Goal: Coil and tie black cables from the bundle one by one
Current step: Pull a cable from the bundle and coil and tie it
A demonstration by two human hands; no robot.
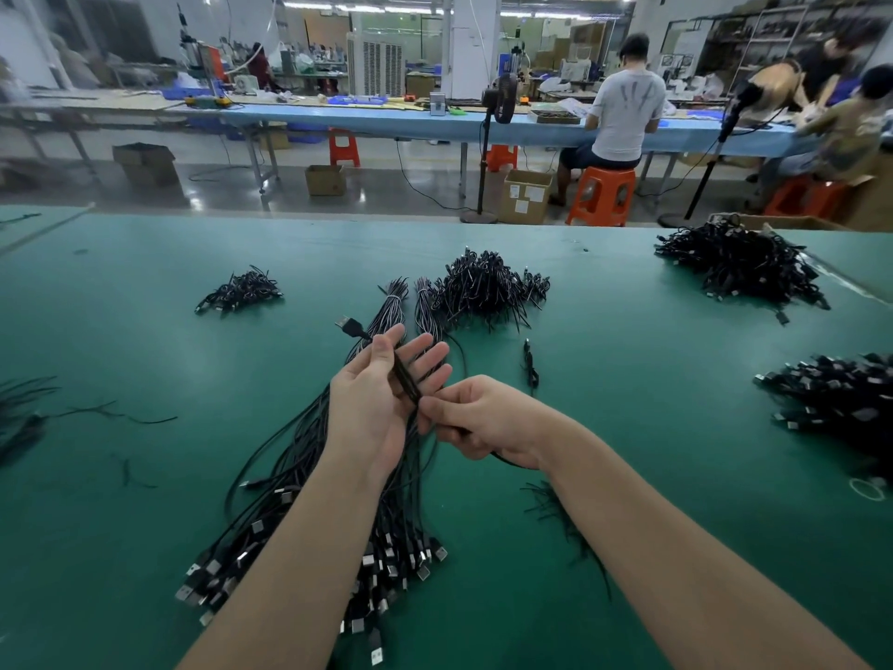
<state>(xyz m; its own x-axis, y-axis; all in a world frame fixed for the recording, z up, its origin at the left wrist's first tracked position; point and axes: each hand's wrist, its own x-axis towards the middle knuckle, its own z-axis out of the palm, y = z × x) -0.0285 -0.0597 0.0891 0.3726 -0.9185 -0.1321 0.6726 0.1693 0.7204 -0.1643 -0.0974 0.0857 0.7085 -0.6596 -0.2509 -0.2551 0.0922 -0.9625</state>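
L hand (374, 403) up over the bundle (309, 500), palm toward cam, fingers straight and spread wide. One black cable (403, 374) lies across the palm/fingers, USB plug end (349, 326) sticking out past the thumb on the far side. Thumb looks to press the cable near the plug, can't tell how firmly.

R hand (483, 418) just beside L, fingers curled, pinching the same cable at the base of L's fingers. Cable tail runs under the R wrist toward the near side.

Bundle = loose straight cables on the green table (145, 548), directly under both forearms. USB plugs fanned out at the near end, stripped wire ends at the far end.

Relative to bundle:
- far side, touching its wire ends: big pile of tied coils (483, 287)
- far-left: small pile of coils (241, 292)
- just right, apart: single short cable (530, 365)
- near-right, by R forearm: black ties (555, 510)
- well to the right: two more cable heaps, far one (739, 268) and table-edge one (836, 398)
- left: stray ties (111, 413)

Beyond the table: blue workbench (386, 120), person in a white shirt (623, 113) seated on an orange stool (601, 195).
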